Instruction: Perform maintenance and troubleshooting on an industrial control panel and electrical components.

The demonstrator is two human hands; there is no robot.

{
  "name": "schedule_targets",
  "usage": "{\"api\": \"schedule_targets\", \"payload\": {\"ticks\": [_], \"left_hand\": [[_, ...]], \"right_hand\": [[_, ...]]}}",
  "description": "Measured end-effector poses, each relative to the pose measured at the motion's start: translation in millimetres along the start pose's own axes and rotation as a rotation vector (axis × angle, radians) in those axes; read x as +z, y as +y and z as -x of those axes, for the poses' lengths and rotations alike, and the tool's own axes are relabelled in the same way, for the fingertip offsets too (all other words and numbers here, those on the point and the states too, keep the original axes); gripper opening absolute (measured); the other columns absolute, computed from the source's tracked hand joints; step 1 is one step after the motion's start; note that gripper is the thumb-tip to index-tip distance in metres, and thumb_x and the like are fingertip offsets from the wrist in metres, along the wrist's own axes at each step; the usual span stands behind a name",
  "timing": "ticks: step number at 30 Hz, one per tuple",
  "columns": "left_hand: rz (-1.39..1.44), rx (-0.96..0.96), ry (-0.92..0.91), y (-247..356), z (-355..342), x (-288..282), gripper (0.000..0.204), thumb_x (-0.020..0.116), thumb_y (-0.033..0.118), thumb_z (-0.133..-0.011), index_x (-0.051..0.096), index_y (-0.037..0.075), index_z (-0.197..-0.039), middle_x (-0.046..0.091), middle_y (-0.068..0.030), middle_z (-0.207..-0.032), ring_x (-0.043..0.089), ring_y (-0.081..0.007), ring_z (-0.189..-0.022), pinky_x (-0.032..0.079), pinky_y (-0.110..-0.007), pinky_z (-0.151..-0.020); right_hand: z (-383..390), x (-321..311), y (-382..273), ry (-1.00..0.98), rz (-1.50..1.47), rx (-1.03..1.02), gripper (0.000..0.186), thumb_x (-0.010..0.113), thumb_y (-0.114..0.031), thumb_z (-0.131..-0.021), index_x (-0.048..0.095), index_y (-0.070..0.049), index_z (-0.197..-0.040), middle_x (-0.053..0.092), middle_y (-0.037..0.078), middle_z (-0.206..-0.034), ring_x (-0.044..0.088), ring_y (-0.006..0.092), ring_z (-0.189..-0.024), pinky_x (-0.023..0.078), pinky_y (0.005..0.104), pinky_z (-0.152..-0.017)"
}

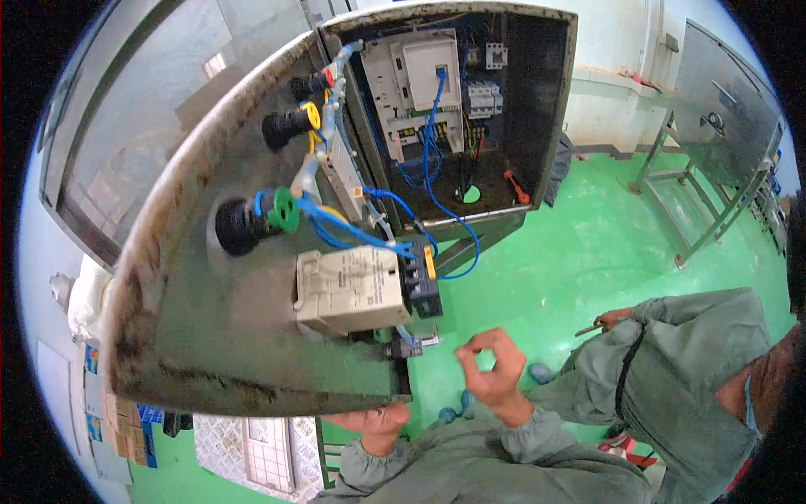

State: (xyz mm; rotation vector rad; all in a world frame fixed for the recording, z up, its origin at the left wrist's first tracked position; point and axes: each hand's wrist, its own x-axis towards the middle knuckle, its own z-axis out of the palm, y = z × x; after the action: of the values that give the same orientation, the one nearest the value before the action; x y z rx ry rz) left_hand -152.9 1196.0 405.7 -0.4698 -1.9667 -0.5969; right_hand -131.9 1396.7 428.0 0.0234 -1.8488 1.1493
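An open cabinet door (185,328) with rusty edges carries push-button blocks with red, yellow and green collars (283,210), blue wires and a cream relay-like unit (348,286) beside a black block (420,277). My left hand (374,420) grips the door's lower edge, fingertips partly hidden behind it. My right hand (491,370) is raised just right of a small terminal part (407,344), thumb and finger curled together; anything between them is too small to make out. Behind the door, the metal cabinet (537,109) holds a panel, breakers, wiring and a red tool on its bottom.
Another person (680,361) in grey-green clothing stands close at my right, holding a thin object. A metal frame with a panel (714,126) stands farther right on the green floor (537,277). Boxes (130,428) and a checker-plate surface (218,445) are at lower left.
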Motion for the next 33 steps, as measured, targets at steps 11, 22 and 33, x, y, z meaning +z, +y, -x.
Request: {"api": "schedule_targets", "payload": {"ticks": [11,22,33], "left_hand": [[0.671,-0.387,-0.009,-27,21,5,0.085,0.072,0.044,-0.085,0.027,-0.001,-0.142,0.037,-0.0170,-0.139,0.035,-0.0329,-0.130,0.027,-0.048,-0.109],[0.281,-0.390,-0.100,-117,43,-32,0.042,0.073,0.016,-0.083,0.053,-0.003,-0.115,0.056,-0.0158,-0.113,0.054,-0.0280,-0.103,0.042,-0.041,-0.091],[0.214,-0.321,-0.181,-138,87,-33,0.037,0.074,0.015,-0.082,0.056,-0.005,-0.107,0.057,-0.0174,-0.103,0.055,-0.0313,-0.091,0.045,-0.043,-0.083]], "right_hand": [[23,31,-79,-0.146,-0.045,-0.180,0.026,0.088,-0.013,-0.065,0.066,-0.006,-0.075,0.066,0.008,-0.074,0.060,0.0237,-0.063,0.046,0.0333,-0.059],[29,41,-94,-0.008,-0.036,-0.106,0.022,0.087,-0.008,-0.066,0.066,-0.006,-0.073,0.066,0.004,-0.071,0.060,0.0209,-0.063,0.044,0.0330,-0.058],[34,44,-90,0.015,0.078,-0.158,0.022,0.085,-0.017,-0.070,0.064,-0.011,-0.071,0.065,-0.002,-0.071,0.057,0.0153,-0.062,0.034,0.0316,-0.058]]}}
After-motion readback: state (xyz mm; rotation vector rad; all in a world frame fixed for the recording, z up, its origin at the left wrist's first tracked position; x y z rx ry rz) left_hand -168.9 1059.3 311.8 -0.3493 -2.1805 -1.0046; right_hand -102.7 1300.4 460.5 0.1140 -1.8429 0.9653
